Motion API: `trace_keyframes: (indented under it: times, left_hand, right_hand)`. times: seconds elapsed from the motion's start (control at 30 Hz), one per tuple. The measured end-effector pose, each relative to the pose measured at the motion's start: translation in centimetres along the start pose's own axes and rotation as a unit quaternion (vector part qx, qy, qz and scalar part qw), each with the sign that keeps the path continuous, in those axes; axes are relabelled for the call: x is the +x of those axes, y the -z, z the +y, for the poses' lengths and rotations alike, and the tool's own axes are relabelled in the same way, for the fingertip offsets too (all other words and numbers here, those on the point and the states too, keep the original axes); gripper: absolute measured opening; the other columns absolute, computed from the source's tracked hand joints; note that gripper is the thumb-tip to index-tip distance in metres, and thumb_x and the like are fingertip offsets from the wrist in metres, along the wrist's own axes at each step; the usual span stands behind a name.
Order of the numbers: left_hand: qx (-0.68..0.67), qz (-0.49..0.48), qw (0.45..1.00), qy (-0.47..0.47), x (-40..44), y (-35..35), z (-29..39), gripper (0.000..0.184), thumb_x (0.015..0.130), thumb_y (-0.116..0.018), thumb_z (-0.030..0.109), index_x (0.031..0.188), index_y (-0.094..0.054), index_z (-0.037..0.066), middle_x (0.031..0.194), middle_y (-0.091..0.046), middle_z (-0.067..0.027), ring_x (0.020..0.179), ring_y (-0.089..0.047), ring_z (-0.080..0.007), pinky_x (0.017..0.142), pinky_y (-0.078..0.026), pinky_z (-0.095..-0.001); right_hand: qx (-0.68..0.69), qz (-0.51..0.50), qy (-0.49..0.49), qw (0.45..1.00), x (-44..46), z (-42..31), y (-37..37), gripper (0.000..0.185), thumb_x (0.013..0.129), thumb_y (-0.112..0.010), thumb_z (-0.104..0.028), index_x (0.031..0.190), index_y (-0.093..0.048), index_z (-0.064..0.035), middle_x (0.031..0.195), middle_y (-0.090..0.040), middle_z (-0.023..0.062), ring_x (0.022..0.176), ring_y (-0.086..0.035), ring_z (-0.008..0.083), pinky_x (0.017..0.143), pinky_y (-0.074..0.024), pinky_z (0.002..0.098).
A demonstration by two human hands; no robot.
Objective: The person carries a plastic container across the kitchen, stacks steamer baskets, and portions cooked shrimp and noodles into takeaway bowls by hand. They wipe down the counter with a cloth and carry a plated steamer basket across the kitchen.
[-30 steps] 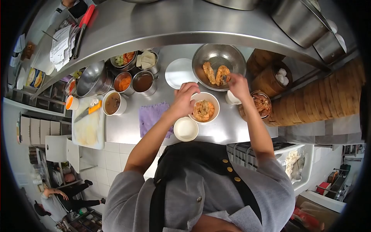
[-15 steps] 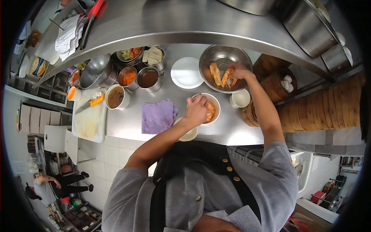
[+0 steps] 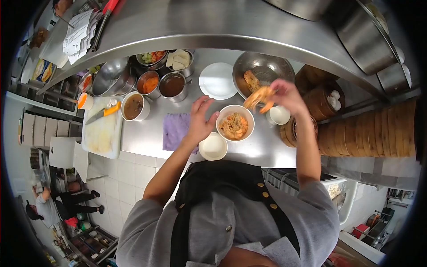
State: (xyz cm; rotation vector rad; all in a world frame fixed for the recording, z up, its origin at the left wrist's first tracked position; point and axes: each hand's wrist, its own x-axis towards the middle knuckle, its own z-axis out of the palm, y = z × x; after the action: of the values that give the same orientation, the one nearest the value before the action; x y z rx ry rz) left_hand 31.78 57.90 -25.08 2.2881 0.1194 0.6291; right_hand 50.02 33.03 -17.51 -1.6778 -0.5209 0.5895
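Observation:
My right hand (image 3: 288,98) pinches an orange fried shrimp (image 3: 259,98) over the near rim of the metal bowl (image 3: 275,66). Another fried piece (image 3: 251,81) lies inside that bowl. My left hand (image 3: 202,120), fingers spread and holding nothing, hovers at the left side of a white paper bowl (image 3: 251,129). Orange shrimp pieces (image 3: 234,126) fill the paper bowl. Just below it stands a smaller white bowl (image 3: 213,147) with nothing visible inside. A white cup (image 3: 279,115) is beneath my right hand's fingers.
A purple cloth (image 3: 175,131) lies left of my left hand. Metal pots (image 3: 172,87), a soup bowl (image 3: 134,107) and a cutting board (image 3: 103,133) with a knife stand further left. Bamboo steamers (image 3: 364,131) line the right. A metal shelf (image 3: 213,22) crosses above. Another person (image 3: 46,207) is far left.
My right hand has lifted a shrimp out of the metal bowl and moved it toward me. My left hand has moved left off the paper bowl, its fingers spreading.

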Motion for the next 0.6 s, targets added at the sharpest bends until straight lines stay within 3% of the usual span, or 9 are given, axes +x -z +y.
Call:
trace_keyframes:
  times: [0.03,0.07,0.1,0.13,0.2,0.23,0.33,0.43,0.6]
  left_hand:
    - [-0.016,-0.017,1.000,-0.007,-0.1,-0.1,0.1,0.044,0.077,-0.068,0.016,0.116,-0.054,0.004,0.123,-0.048,-0.0131,0.114,-0.044,-0.0312,0.092,-0.040,-0.0411]
    - [-0.032,-0.035,0.999,-0.015,-0.3,-0.3,0.4,0.044,0.076,-0.068,0.016,0.116,-0.055,0.005,0.123,-0.048,-0.0123,0.114,-0.044,-0.0306,0.091,-0.040,-0.0421]
    - [-0.047,-0.051,0.997,-0.022,-0.5,-0.5,0.7,0.044,0.076,-0.068,0.016,0.116,-0.055,0.006,0.123,-0.048,-0.0115,0.114,-0.044,-0.0301,0.090,-0.039,-0.0431]
    - [-0.032,-0.081,0.996,-0.034,-0.9,-1.1,0.8,0.044,0.075,-0.068,0.016,0.116,-0.055,0.008,0.123,-0.048,-0.0100,0.114,-0.044,-0.0292,0.089,-0.039,-0.0434]
    - [0.001,-0.138,0.989,-0.060,-1.3,-2.3,1.0,0.045,0.073,-0.069,0.015,0.116,-0.056,0.011,0.123,-0.050,-0.0070,0.115,-0.043,-0.0276,0.086,-0.037,-0.0438]
    - [0.011,-0.146,0.988,-0.056,-1.4,-2.7,1.0,0.044,0.072,-0.069,0.014,0.115,-0.057,0.012,0.122,-0.050,-0.0054,0.115,-0.043,-0.0270,0.086,-0.036,-0.0438]
    - [0.025,-0.163,0.985,-0.049,-1.4,-3.2,1.0,0.042,0.070,-0.069,0.014,0.111,-0.060,0.013,0.120,-0.052,-0.0015,0.115,-0.043,-0.0256,0.085,-0.033,-0.0435]
    - [0.027,-0.169,0.984,-0.058,-1.1,-3.6,1.0,0.038,0.069,-0.069,0.012,0.106,-0.063,0.014,0.117,-0.054,-0.0002,0.114,-0.043,-0.0246,0.085,-0.031,-0.0427]
    - [0.089,-0.190,0.975,-0.073,-1.1,-4.0,1.4,0.034,0.067,-0.070,0.010,0.100,-0.065,0.015,0.111,-0.057,-0.0001,0.112,-0.044,-0.0229,0.083,-0.029,-0.0430]
  right_hand:
    - [-0.017,-0.034,-0.048,0.998,-0.7,0.4,-1.1,0.024,0.067,-0.073,0.001,0.082,-0.058,-0.0095,0.081,-0.058,-0.0027,0.068,-0.056,0.0071,0.051,-0.0431,0.0194]
    - [0.057,-0.061,-0.079,0.993,-1.0,2.5,-2.4,0.023,0.068,-0.073,0.001,0.083,-0.058,-0.0097,0.081,-0.058,-0.0035,0.070,-0.056,0.0066,0.056,-0.0442,0.0194]
    - [0.030,-0.057,-0.049,0.997,-1.2,4.9,-4.2,0.023,0.066,-0.073,0.000,0.083,-0.061,-0.0080,0.083,-0.058,0.0007,0.072,-0.059,0.0146,0.062,-0.0481,0.0262]
    - [-0.098,-0.005,0.004,0.995,-1.8,5.5,-5.4,0.022,0.066,-0.073,-0.001,0.083,-0.061,-0.0073,0.083,-0.058,0.0029,0.073,-0.059,0.0182,0.065,-0.0485,0.0291]
    - [-0.343,0.096,0.112,0.928,-2.8,5.9,-7.0,0.021,0.064,-0.072,-0.003,0.083,-0.063,-0.0059,0.083,-0.058,0.0074,0.076,-0.060,0.0254,0.070,-0.0492,0.0348]
    - [-0.306,0.087,0.077,0.945,-3.0,5.9,-7.0,0.023,0.063,-0.073,-0.007,0.085,-0.067,-0.0063,0.090,-0.057,0.0121,0.087,-0.057,0.0324,0.077,-0.0477,0.0392]
    - [-0.363,0.080,0.142,0.918,-3.8,6.2,-7.4,0.025,0.064,-0.074,-0.009,0.088,-0.069,-0.0094,0.101,-0.055,0.0120,0.097,-0.053,0.0305,0.081,-0.0461,0.0388]
    - [-0.394,0.093,0.141,0.903,-3.9,6.4,-8.2,0.028,0.062,-0.076,-0.010,0.089,-0.071,-0.0122,0.111,-0.051,0.0126,0.103,-0.049,0.0321,0.085,-0.0443,0.0398]
    - [-0.432,0.112,0.190,0.874,-3.5,7.6,-9.0,0.026,0.062,-0.076,-0.009,0.088,-0.071,-0.0109,0.114,-0.048,0.0127,0.101,-0.048,0.0325,0.085,-0.0433,0.0392]
